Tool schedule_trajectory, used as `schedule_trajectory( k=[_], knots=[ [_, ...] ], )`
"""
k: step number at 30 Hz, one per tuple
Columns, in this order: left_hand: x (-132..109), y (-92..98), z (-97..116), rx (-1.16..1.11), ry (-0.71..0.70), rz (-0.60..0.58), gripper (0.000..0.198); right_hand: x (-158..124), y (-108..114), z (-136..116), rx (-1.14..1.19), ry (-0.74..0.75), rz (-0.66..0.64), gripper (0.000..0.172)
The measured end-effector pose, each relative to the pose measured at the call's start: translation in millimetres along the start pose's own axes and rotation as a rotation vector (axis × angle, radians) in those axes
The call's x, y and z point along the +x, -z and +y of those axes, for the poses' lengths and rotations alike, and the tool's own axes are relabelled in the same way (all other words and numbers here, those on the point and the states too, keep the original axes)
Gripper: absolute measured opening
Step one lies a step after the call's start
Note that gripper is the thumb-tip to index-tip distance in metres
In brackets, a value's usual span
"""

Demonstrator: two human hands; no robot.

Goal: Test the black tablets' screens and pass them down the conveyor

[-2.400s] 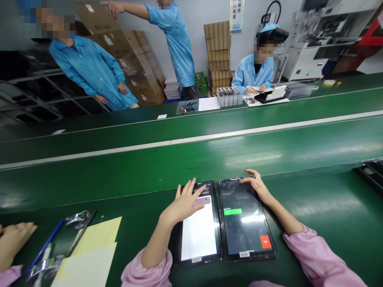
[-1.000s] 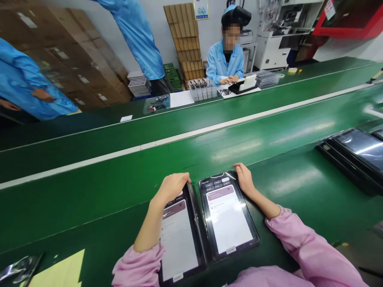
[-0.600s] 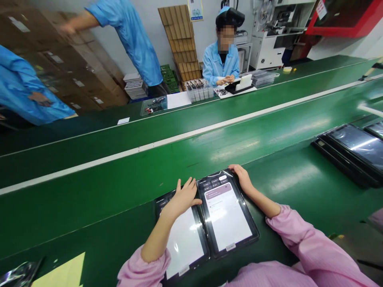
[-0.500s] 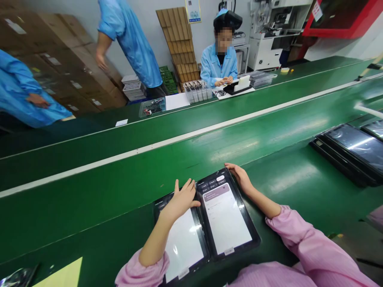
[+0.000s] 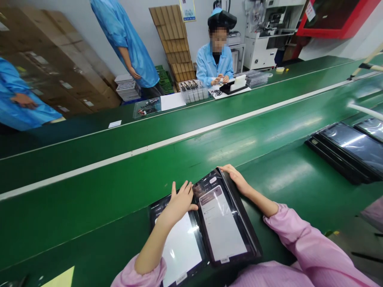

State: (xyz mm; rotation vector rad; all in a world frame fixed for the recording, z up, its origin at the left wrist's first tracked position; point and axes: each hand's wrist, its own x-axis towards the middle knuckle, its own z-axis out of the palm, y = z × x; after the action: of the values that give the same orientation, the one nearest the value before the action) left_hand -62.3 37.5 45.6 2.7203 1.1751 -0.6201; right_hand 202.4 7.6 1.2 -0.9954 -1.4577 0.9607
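At the left edge of the frame, a person in a blue coat (image 5: 22,97) stands in front of stacked cartons (image 5: 64,63), and a piece of yellow paper (image 5: 61,277) lies at the lower left. Another person in blue (image 5: 128,44) stands at upper left of centre. At lower centre, the left tablet (image 5: 184,247) lies on the green bench (image 5: 95,247), its screen mostly white; the left hand (image 5: 179,203) is spread wide over its upper part, gripping nothing. Just beside it, the right tablet (image 5: 224,223), screen lit, is tilted with its right side raised. Above, a seated person (image 5: 217,59) works behind a clear tray of cables (image 5: 194,92). The right hand (image 5: 236,179) is closed around the right tablet's upper right corner. Dark tablets (image 5: 348,151) lie stacked at the right, below a red-framed cabinet (image 5: 336,20) at upper right.
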Motion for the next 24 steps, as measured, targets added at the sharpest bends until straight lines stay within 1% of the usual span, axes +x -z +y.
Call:
schedule_trajectory(
  k=[2,4,7,8,9,10,12,14,15,17,19,20,22,24],
  knots=[
    [0,-0.2,1,-0.022,0.005,0.005,0.06,0,0,3,-0.06,0.023,-0.006,0.067],
    [0,0.4,-3,-0.057,0.005,-0.008,0.062,0,2,6,-0.175,0.009,0.035,0.069],
    [-3,3.1,-22,-0.154,0.019,-0.018,0.07,0,9,10,-0.402,-0.021,0.227,0.068],
    [-5,4.2,-31,-0.199,0.031,-0.008,0.073,-1,11,10,-0.46,-0.01,0.27,0.067],
    [-6,5.3,-41,-0.249,0.048,0.005,0.073,-1,13,11,-0.504,0.012,0.277,0.065],
    [-8,6.4,-50,-0.3,0.072,0.013,0.072,-2,14,11,-0.535,0.043,0.245,0.064],
    [-12,8.7,-65,-0.388,0.124,-0.003,0.063,-4,13,12,-0.572,0.102,0.135,0.06],
    [-14,11.4,-72,-0.451,0.126,-0.034,0.051,-6,12,13,-0.587,0.128,0.063,0.055],
    [-15,12.7,-74,-0.471,0.115,-0.039,0.046,-7,11,14,-0.58,0.127,0.053,0.054],
    [-15,15.1,-73,-0.498,0.092,-0.031,0.038,-7,11,17,-0.522,0.104,0.086,0.054],
    [-15,16.7,-73,-0.531,0.1,-0.021,0.037,-6,13,22,-0.408,0.065,0.124,0.056],
    [-15,17.2,-74,-0.546,0.109,-0.019,0.038,-5,14,25,-0.34,0.039,0.121,0.056],
    [-17,17.9,-76,-0.569,0.121,-0.016,0.04,-3,16,29,-0.218,-0.024,0.035,0.059],
    [-19,18.0,-76,-0.567,0.131,-0.009,0.041,-2,18,31,-0.163,-0.077,-0.105,0.073]
  ],
)
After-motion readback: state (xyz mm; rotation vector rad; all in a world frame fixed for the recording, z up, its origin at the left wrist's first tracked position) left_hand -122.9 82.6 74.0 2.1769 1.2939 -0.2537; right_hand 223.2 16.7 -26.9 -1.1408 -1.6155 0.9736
